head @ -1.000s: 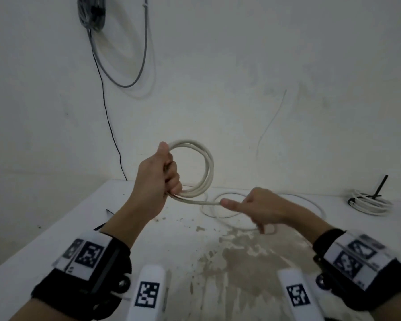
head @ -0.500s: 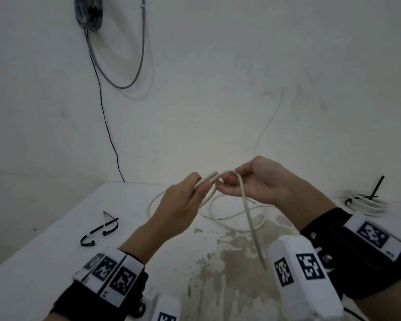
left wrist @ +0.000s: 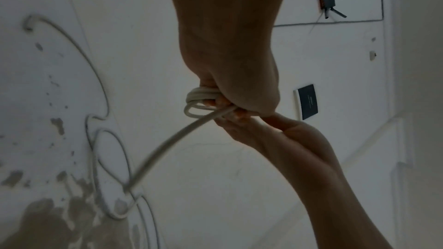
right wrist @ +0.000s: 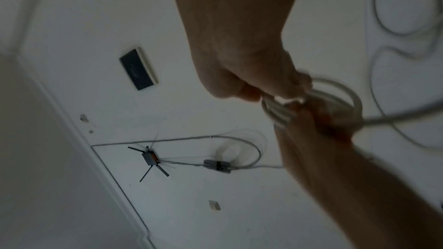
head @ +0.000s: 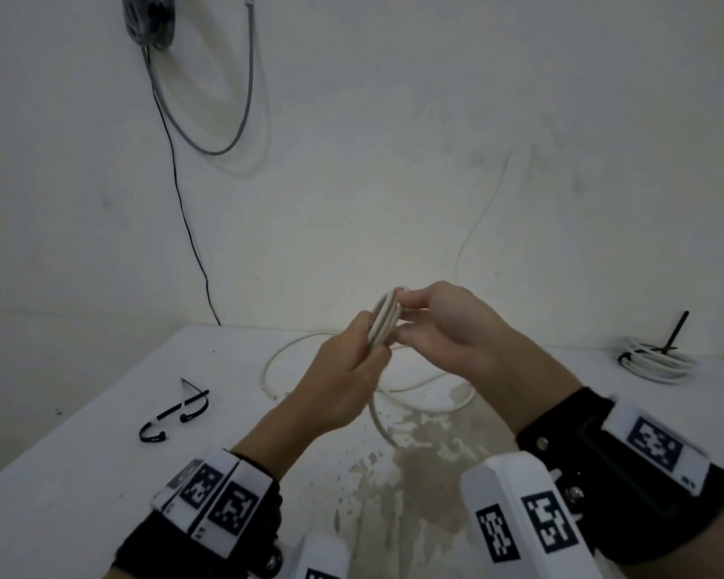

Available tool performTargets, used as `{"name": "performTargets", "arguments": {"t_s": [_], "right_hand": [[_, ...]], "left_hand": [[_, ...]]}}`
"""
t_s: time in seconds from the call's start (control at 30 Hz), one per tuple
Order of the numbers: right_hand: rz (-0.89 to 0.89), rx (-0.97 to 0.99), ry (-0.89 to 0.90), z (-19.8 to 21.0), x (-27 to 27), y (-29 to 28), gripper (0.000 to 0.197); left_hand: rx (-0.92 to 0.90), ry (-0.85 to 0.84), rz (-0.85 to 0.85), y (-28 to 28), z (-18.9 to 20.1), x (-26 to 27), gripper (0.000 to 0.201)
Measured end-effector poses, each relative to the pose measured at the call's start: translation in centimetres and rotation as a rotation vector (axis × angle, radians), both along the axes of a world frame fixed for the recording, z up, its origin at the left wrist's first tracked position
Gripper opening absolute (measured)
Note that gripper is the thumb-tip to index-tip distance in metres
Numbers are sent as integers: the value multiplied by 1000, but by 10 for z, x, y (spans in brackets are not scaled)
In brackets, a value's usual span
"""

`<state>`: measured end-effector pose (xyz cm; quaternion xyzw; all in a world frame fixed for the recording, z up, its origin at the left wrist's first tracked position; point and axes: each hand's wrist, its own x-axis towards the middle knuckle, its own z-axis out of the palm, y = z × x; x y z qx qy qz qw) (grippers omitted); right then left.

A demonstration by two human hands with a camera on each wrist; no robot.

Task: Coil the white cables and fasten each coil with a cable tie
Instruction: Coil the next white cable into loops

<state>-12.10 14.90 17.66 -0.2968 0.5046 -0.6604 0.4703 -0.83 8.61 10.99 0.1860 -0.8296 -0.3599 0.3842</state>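
I hold the coil [head: 384, 323] of white cable up in front of me, above the surface [head: 80, 474], gripped on both sides. My left hand [head: 343, 382] is curled round its lower left side, fingers wrapped about the bundled turns, and my right hand [head: 448, 328] pinches the upper right side between thumb and fingertips. From the coil the loose cable [head: 379, 420] drops down to the surface and runs on there in slack loops, over a patch where the white coating is worn off. Two black cable ties [head: 172, 415] lie to the left on the surface, well apart from my hands. At the far right sits a finished coil [head: 657, 363], with a black tie end sticking up from it.
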Motion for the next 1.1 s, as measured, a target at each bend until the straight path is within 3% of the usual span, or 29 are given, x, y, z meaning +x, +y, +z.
{"name": "performTargets", "arguments": {"t_s": [0.07, 0.13, 0.17, 0.27, 0.33, 0.4, 0.47, 0.67, 0.8, 0.93, 1.1], "right_hand": [[-104, 103, 311, 0, -7, 5, 20], [-289, 175, 663, -4, -12, 10, 39], [-298, 168, 717, -8, -12, 11, 45], [-136, 106, 521, -23, -4, 4, 56], [-188, 53, 274, -28, 0, 1, 53], [-224, 20, 130, -30, 1, 0, 44], [-189, -3, 122, -33, -3, 2, 43], [-235, -161, 585, -46, -5, 4, 36], [-463, -224, 895, -60, 2, 1, 66], [-671, -185, 900, -55, -11, -4, 65], [-671, -183, 835, -60, -13, -8, 62]], "left_hand": [[124, 85, -5, -5, 5, 5, 17], [393, 236, -73, -7, 10, 8, 24], [536, 315, -138, -8, 10, 8, 26], [830, 465, -325, -5, 10, 5, 24], [900, 475, -400, -2, 8, 3, 16], [930, 457, -449, 0, 7, 3, 7], [937, 431, -466, 1, 7, 5, 8], [819, 271, -300, -4, 9, 6, 30], [727, 209, -257, 5, 10, 1, 28], [736, 264, -346, 14, 0, -1, 25], [722, 180, -291, 7, 3, -2, 33]]}}
